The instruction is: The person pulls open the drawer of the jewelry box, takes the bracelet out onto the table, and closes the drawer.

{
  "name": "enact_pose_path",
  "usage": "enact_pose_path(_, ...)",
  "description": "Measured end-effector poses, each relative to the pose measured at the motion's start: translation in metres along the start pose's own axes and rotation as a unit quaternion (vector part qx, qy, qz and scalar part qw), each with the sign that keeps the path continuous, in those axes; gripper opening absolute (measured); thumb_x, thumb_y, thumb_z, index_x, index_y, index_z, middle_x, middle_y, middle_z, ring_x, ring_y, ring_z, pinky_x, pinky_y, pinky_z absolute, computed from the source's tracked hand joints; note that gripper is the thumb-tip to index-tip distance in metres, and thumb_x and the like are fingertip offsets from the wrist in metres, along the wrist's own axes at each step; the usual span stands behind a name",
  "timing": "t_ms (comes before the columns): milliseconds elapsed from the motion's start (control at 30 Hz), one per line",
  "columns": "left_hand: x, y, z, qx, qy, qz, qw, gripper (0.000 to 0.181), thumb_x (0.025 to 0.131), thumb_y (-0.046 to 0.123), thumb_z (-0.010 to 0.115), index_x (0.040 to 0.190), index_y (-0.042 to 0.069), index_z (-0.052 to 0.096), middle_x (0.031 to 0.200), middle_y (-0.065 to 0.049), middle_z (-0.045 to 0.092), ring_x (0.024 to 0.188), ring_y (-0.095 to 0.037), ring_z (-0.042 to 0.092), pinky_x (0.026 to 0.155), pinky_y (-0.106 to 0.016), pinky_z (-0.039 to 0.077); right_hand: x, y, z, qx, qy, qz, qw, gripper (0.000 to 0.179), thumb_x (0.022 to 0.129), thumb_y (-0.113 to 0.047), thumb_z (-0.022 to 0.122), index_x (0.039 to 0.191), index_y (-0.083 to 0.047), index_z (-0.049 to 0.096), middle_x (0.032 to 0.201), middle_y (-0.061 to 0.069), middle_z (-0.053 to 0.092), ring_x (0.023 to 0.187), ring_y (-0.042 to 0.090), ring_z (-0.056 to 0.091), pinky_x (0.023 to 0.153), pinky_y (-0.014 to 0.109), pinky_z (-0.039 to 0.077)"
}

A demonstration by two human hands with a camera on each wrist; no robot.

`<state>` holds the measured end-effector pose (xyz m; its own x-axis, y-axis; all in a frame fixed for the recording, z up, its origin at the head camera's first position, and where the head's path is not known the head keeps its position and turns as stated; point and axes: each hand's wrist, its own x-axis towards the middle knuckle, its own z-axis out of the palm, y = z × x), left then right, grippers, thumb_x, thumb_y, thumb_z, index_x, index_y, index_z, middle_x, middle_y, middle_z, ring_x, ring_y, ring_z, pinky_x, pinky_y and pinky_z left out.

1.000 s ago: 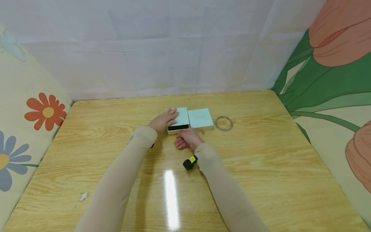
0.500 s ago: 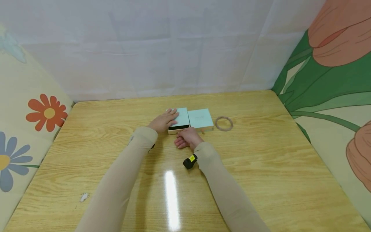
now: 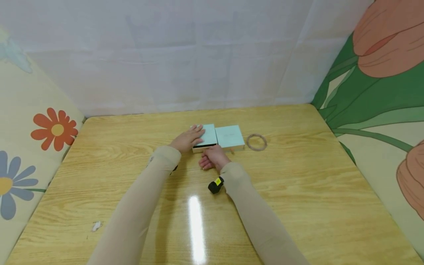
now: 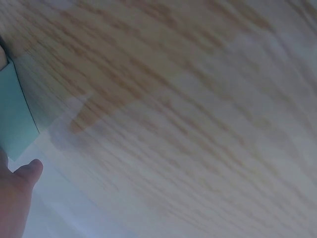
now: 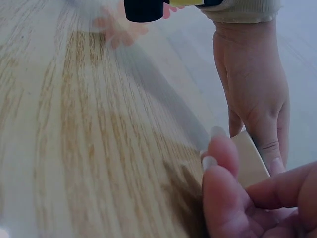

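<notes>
Two pale-blue boxes lie side by side on the wooden table. On top of the left box (image 3: 209,134) rests my left hand (image 3: 187,140), its fingers spread. A thin dark gap shows between the blue top and the cream drawer front (image 3: 199,149). Against that front is my right hand (image 3: 215,156); in the right wrist view its curled fingers (image 5: 223,198) are close to the box's pale side (image 5: 249,158). Whether it pinches anything is hidden. The left wrist view catches a blue box corner (image 4: 17,111) beside my thumb.
The right box (image 3: 229,136) has a small brown tab (image 3: 232,151) at its front. Farther right lies a brownish ring (image 3: 256,142). A white scrap or worn patch (image 3: 96,226) marks the table's front left. A white cloth wall (image 3: 165,55) stands behind the far edge.
The dark gap at the left box's front has narrowed as the drawer slid inward, with my right hand against it. My left hand has stayed on the box top.
</notes>
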<state>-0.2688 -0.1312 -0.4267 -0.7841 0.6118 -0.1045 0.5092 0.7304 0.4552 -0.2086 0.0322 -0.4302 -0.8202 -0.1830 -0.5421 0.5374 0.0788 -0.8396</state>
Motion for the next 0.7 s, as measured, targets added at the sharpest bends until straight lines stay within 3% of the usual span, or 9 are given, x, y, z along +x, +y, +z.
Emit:
enact_pose_path(233,0.0,0.001,0.0,0.003,0.003,-0.002,1.0,0.055,0.106,0.031,0.04,0.153,0.006,0.027,0.16,-0.011,0.016,0.148,-0.029,0.006,0.12,-0.041,0.008,0.003,0.001,0.004,-0.002,0.005,-0.017,0.9998,0.023,0.101,-0.004,0.041,0.084,0.002,0.055,0.061,0.01,0.062,0.046,0.014,0.06,0.041,0.023,0.051)
enact_pose_path(700,-0.001,0.002,0.0,-0.006,0.004,0.002,1.0,0.056,0.106,0.031,0.039,0.153,0.005,0.026,0.16,-0.012,0.015,0.148,-0.03,0.005,0.12,-0.043,0.007,0.003,0.0,0.011,-0.024,0.023,-0.036,0.9988,0.023,0.104,-0.004,0.032,0.091,0.002,0.05,0.06,0.009,0.057,0.043,0.013,0.054,0.036,0.021,0.047)
